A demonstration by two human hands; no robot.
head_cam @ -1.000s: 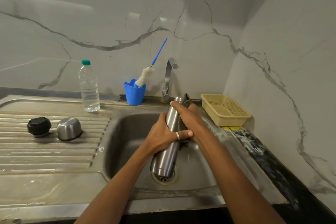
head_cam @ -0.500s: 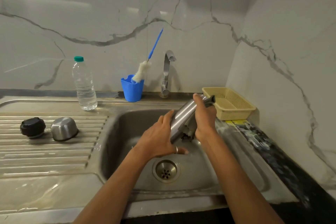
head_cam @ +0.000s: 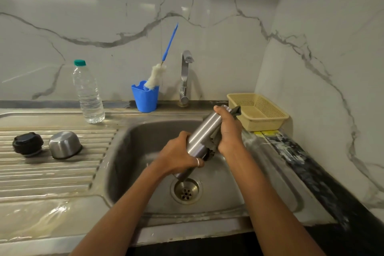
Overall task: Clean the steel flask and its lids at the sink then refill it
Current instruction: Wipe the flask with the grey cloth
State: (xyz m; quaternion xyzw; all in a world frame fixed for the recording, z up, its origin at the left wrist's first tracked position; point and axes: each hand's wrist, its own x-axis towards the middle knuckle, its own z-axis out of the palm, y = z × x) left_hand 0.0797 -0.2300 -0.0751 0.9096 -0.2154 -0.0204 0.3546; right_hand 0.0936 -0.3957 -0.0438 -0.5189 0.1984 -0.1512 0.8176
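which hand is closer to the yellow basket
Right. The right hand grips the upper end of the flask just beside the basket; the left hand holds the flask lower down over the sink, farther off.

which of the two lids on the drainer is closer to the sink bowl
The steel lid; the black lid sits left of it, farther from the bowl.

We hold the brushed-steel cylindrical flask (head_cam: pixel 202 133) tilted over the stainless sink basin (head_cam: pixel 133 151), base low inside it, neck leaning toward the basin's far right corner. Our left hand (head_cam: pixel 178 157) grips its lower body; our right hand (head_cam: pixel 228 131) wraps its upper part. Left of the basin sit the round black stopper lid (head_cam: pixel 27 143) and the domed steel cup lid (head_cam: pixel 64 144), mouth down, the steel one nearer the basin.
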